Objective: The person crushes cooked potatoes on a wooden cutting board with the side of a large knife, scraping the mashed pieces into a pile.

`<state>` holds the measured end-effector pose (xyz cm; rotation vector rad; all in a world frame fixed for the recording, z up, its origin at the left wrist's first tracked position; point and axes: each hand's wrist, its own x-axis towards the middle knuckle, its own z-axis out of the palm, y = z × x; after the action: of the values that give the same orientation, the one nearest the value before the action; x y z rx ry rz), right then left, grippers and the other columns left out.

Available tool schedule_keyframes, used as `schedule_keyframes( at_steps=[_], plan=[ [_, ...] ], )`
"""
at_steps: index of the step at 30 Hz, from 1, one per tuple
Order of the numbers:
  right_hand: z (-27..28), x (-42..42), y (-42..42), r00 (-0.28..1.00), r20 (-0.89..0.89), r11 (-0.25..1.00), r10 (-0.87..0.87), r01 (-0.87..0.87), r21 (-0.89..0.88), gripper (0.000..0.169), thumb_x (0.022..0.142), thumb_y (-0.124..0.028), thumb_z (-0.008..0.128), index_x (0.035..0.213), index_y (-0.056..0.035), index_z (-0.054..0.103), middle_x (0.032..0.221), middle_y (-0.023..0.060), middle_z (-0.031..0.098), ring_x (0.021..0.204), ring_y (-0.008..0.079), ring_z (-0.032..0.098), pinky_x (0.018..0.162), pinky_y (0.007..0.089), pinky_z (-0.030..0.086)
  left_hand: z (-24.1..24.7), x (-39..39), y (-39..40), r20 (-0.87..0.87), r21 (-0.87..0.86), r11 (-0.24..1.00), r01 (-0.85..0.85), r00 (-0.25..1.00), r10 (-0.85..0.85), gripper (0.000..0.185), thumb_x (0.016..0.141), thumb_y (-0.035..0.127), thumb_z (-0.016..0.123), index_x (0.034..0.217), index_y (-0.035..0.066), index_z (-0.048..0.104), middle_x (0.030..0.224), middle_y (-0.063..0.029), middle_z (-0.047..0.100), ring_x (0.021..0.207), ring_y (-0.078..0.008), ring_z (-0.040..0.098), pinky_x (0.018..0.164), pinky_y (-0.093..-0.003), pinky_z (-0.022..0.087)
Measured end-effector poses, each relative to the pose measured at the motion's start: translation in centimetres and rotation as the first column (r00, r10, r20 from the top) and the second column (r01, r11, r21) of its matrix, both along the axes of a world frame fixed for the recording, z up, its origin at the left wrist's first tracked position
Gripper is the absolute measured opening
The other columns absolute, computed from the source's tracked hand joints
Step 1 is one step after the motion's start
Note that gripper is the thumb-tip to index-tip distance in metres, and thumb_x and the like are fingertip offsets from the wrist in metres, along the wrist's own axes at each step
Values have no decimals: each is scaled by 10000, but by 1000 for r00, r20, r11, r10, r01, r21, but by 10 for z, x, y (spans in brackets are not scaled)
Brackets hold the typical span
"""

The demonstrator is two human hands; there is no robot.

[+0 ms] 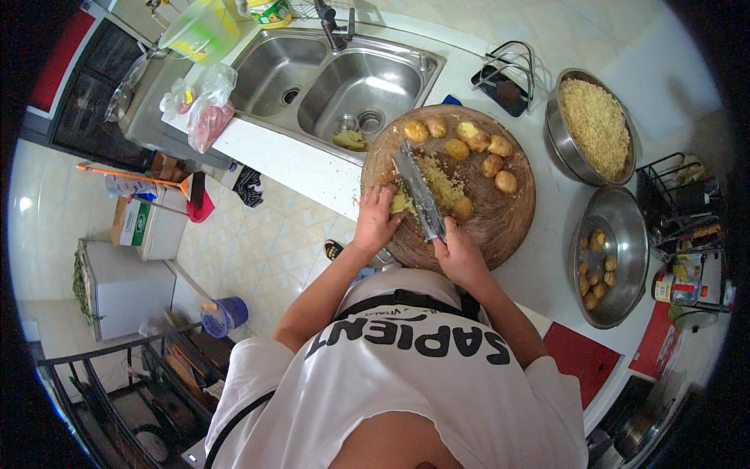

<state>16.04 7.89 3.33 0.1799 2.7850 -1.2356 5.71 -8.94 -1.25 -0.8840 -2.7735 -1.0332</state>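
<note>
A round wooden chopping board [492, 234] stands on the counter before me. My right hand [463, 252] grips the handle of a cleaver [420, 190], whose wide blade points away across the board. At the board's left edge lies my left hand [376, 218], with pale cut potato [402, 203] between its fingers and the blade; whether it grips the potato is unclear. Finely chopped potato [442, 184] is heaped right of the cleaver. One whole potato [462, 208] touches the heap's near end. Several more potatoes [457, 149] sit along the far side, some partly bare of skin.
Beyond the board is a double steel sink [281, 64] with a faucet [334, 26]. At right stand a steel bowl of chopped food [595, 126] and a steel basin [615, 258] holding several potatoes. Plastic bags [211, 117] lie at the counter's left. A black phone [501, 91] leans in a wire rack.
</note>
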Motion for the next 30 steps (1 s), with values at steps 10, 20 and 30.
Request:
schedule_keyframes(
  at_steps=[10, 20, 30],
  plan=[
    [7, 0, -5, 1000, -18, 995, 16, -14, 98, 408, 795, -146, 542, 1099, 97, 418, 675, 253, 550, 653, 409, 557, 575, 468, 420, -1, -2, -18, 94, 280, 947, 161, 977, -194, 356, 675, 34, 669, 1003, 43, 530, 1097, -142, 489, 1046, -348, 454, 893, -397, 376],
    [10, -9, -15, 996, -40, 946, 76, -60, 318, 376, 780, -128, 544, 1069, 88, 439, 644, 227, 559, 609, 379, 566, 551, 461, 443, 1, -12, -21, 36, 276, 930, 243, 964, -263, 290, 691, 25, 652, 960, 42, 547, 1042, -151, 511, 1011, -340, 477, 846, -382, 402],
    [36, -16, -30, 993, 68, 928, 94, -112, 355, 270, 795, -132, 519, 981, 49, 444, 598, 205, 551, 580, 375, 570, 533, 464, 446, -10, -15, -17, -80, 218, 941, 257, 966, -245, 252, 693, 27, 624, 928, 28, 534, 1007, -157, 510, 943, -361, 478, 802, -413, 408]
  ],
)
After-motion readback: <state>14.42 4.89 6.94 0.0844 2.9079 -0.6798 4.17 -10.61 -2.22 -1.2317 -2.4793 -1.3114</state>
